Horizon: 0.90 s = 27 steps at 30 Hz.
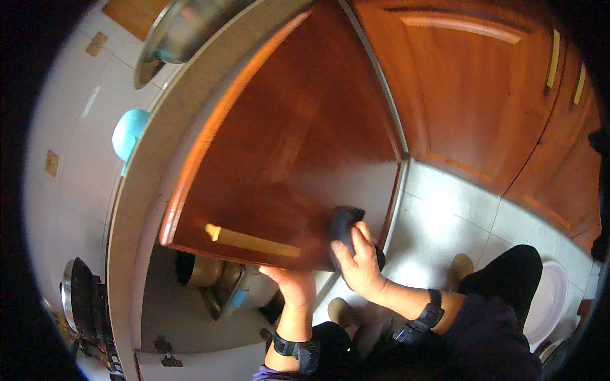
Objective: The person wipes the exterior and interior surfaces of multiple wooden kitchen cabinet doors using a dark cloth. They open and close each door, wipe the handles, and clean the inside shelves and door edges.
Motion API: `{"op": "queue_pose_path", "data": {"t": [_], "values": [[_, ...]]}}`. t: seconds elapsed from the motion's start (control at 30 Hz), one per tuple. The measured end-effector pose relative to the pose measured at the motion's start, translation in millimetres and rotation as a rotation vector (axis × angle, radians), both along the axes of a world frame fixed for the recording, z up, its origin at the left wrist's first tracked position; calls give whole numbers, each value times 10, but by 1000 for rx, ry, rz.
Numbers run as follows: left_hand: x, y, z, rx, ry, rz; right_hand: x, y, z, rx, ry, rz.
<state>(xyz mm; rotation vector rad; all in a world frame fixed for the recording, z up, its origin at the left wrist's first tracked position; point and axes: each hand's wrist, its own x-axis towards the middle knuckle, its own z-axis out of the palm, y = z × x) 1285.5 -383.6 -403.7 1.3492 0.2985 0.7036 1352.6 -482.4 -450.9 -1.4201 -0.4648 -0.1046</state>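
Note:
A reddish-brown wooden cabinet door (295,124) stands swung out before me, with a gold bar handle (257,243) near its free edge. My left hand (295,285) is at that edge, thumb on the near side, its other fingers hidden behind the door. In my right hand (360,262) is a dark cloth (344,228), bunched and pressed on the door's lower part. Both wrists wear black straps with small devices.
The opened cabinet holds metal pots (205,271). Above runs a countertop edge (143,157) with a light-blue ladle-like item (129,133), a steel basin (190,28) and a black pan (78,295). A pale plastic basin (550,305) sits on the tiled floor. More cabinet doors (467,95) stand opposite.

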Motion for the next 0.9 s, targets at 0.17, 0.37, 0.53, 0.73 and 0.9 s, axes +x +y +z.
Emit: {"op": "queue_pose_path", "data": {"t": [0.17, 0.37, 0.53, 0.73, 0.9], "values": [[-58, -56, -12, 22, -64, -60, 471, -61, 897, 31, -749, -62], [-61, -25, -50, -7, -22, -15, 1289, -25, 1460, -37, -902, -342], [-110, -173, -91, -55, 6, -69, 1237, -108, 1609, -13, -567, -316], [-159, -314, -91, -30, 13, -143, 1341, -68, 1301, -66, -628, -328], [-150, -394, -73, -15, 23, -116, 2512, 24, 1357, -138, -382, -378]]}}
